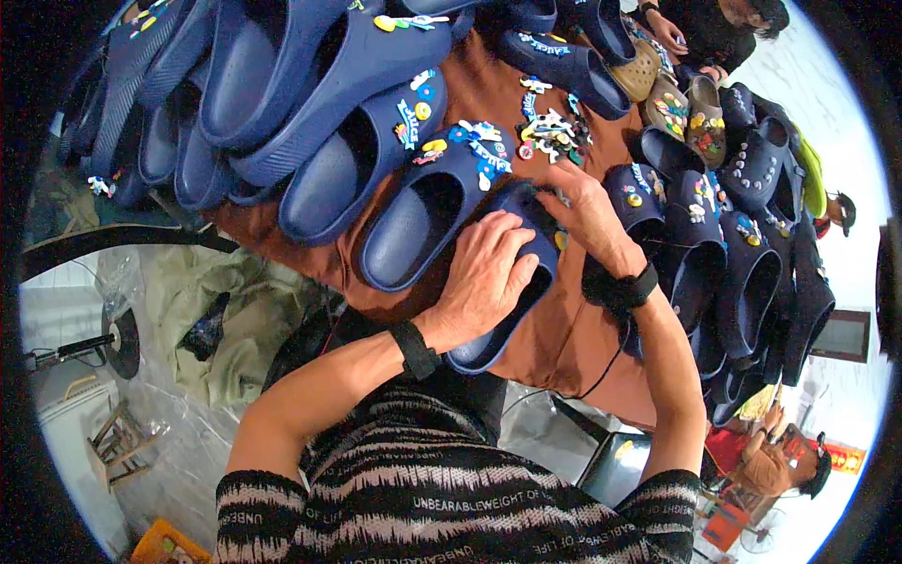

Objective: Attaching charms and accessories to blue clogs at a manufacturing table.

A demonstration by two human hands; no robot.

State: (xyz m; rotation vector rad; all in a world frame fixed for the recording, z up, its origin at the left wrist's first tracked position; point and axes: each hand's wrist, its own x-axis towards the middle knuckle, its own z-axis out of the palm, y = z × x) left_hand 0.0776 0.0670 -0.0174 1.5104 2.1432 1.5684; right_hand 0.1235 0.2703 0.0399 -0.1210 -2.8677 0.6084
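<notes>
A navy blue clog lies on the brown cloth in front of me, its toe pointing away. My left hand rests over its upper and grips it, with the thumb near the foot opening. At the toe my right hand has its fingers bent together in a pinch; what is between them is too small to tell. Just beyond lies a pile of small colourful shoe charms. To the left is another navy clog with charms on its upper. Both wrists wear black bands.
Stacked navy clogs crowd the table's left side. More decorated clogs line the right, with tan ones farther back. Brown cloth covers the table. Another person's hand is at the far end. A black cable hangs near the front edge.
</notes>
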